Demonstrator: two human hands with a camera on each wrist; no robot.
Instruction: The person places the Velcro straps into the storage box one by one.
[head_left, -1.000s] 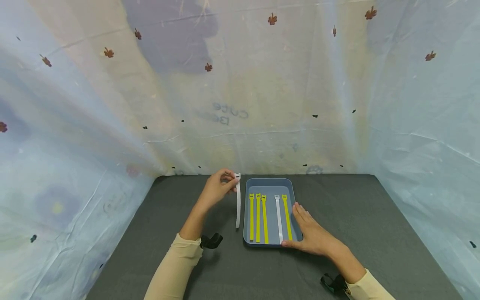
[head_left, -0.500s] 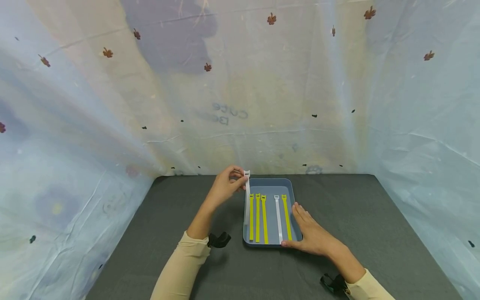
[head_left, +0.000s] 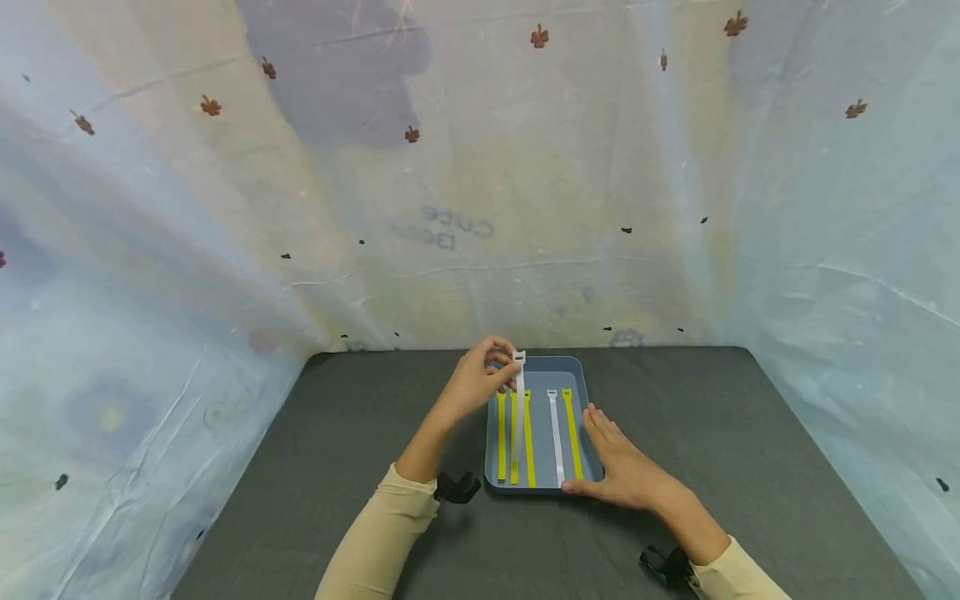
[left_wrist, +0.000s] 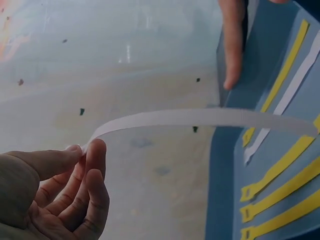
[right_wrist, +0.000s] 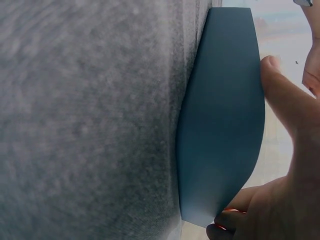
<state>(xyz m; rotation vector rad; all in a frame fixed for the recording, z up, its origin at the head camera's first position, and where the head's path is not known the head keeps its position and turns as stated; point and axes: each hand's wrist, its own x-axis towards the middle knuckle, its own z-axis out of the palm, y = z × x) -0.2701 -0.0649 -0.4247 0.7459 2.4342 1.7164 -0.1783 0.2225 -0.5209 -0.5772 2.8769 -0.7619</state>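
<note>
My left hand (head_left: 474,382) pinches a white hook-and-loop cable tie (head_left: 519,408) near its slotted head, between thumb and fingers. The tie hangs down over the left part of a blue-grey tray (head_left: 542,433), and in the left wrist view it bows out in an arc. Beneath it lie three yellow cable ties (head_left: 502,442) side by side, the middle one partly covered by it in the head view. Farther right in the tray are another white cable tie (head_left: 556,433) and a yellow one (head_left: 572,433). My right hand (head_left: 626,468) rests at the tray's near right corner, fingers extended along the side, thumb on the near rim.
The tray stands on a dark grey cloth-covered table (head_left: 712,433). A patterned plastic sheet (head_left: 480,167) rises behind the table and along both sides. Black straps (head_left: 457,487) are worn at both wrists.
My left hand has carried the white cable tie rightward, from beside the tray's left edge to over the left group of yellow ties. My right hand has stayed on the tray.
</note>
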